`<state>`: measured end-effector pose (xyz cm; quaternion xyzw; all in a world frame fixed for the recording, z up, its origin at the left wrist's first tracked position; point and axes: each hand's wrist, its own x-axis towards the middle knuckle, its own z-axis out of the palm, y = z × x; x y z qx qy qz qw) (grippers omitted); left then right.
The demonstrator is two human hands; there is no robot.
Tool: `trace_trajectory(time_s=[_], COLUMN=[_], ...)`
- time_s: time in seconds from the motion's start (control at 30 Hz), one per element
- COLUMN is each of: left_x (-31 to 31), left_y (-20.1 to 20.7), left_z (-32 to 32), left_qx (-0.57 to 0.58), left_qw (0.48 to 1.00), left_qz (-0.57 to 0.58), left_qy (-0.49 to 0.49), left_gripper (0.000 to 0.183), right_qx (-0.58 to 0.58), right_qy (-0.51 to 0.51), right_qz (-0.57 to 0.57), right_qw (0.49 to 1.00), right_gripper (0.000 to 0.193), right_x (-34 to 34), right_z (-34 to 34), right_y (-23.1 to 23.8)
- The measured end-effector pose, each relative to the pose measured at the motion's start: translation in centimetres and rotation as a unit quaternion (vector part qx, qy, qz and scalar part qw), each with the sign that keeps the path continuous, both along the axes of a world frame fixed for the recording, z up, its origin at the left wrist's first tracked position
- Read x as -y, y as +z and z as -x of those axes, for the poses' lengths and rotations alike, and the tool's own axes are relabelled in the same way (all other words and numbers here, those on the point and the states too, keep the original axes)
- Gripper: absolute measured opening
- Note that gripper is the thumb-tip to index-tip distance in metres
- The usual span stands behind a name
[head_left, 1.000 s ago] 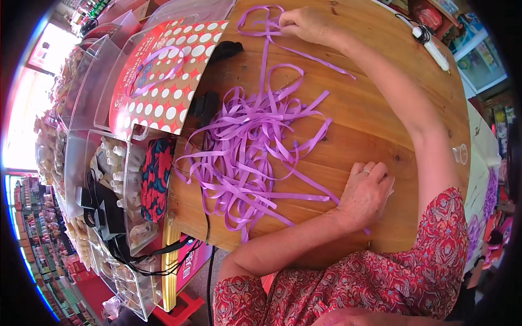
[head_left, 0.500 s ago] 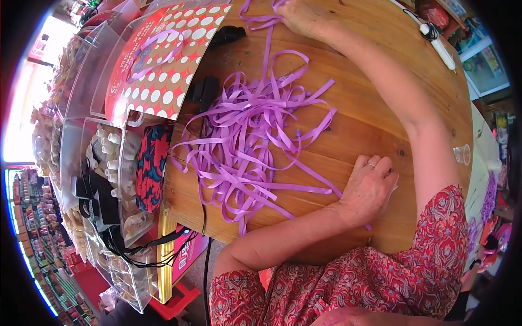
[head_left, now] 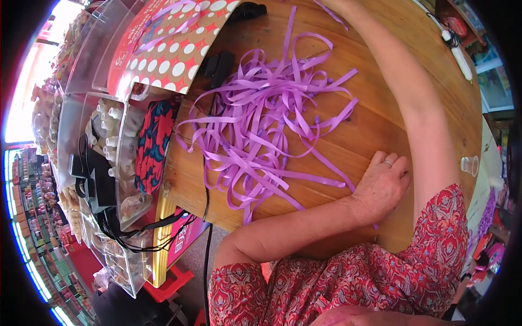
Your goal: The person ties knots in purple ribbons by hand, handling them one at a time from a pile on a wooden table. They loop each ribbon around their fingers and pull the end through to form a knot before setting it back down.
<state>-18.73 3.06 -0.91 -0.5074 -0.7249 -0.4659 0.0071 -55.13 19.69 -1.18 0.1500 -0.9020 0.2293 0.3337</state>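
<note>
A loose tangle of purple ribbons (head_left: pixel 272 117) lies over the middle of the wooden table (head_left: pixel 348 130). My left hand (head_left: pixel 383 183), with a ring on one finger, rests to the right of the tangle with its fingers curled in. What it holds, if anything, is hidden. One ribbon runs from the tangle beneath my left wrist, and a short end shows below it. My right arm stretches far up the table, and my right hand (head_left: pixel 338 3) is mostly cut off by the top edge, its fingers out of sight. A purple ribbon end (head_left: pixel 333 15) trails just below it.
Left of the tangle stand clear plastic bins (head_left: pixel 81 130) with small bottles and a red polka-dot card (head_left: pixel 168 49). A dark floral pouch (head_left: pixel 154 146) and black cables are near. A small clear cup (head_left: pixel 470 165) and a white stick-like tool (head_left: pixel 461 61) lie on the right.
My right hand has gone farther up, nearly out of the picture, and the ribbon by it has come away from the tangle. The whole view has shifted slightly; my left hand stays curled.
</note>
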Motion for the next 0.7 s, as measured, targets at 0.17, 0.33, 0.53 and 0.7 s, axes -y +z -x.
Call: trace_trajectory(time_s=[0.17,0.33,0.53,0.7], left_x=[0.4,0.1,0.2,0.4], left_y=[0.0,0.0,-0.3,-0.3], left_z=[0.5,0.3,0.1,0.0], left_qx=[-0.005,-0.01,-0.035,-0.074], left_qw=[1.0,1.0,0.999,0.997], left_qz=[0.014,0.003,0.006,-0.009], left_qy=[0.003,-0.012,-0.024,-0.024], left_gripper=[0.011,0.009,0.009,0.012], right_qx=[-0.01,-0.003,0.039,-0.052], right_qy=[-0.01,0.134,0.27,0.2], right_qz=[-0.109,-0.068,-0.018,-0.196], right_qw=[0.994,0.989,0.962,0.959], right_gripper=[0.011,0.016,0.017,0.018], right_x=[1.4,5.6,12.3,13.0], right_z=[-4.5,-12.6,-18.8,-19.0], right_y=[2.6,4.6,4.2,3.6])
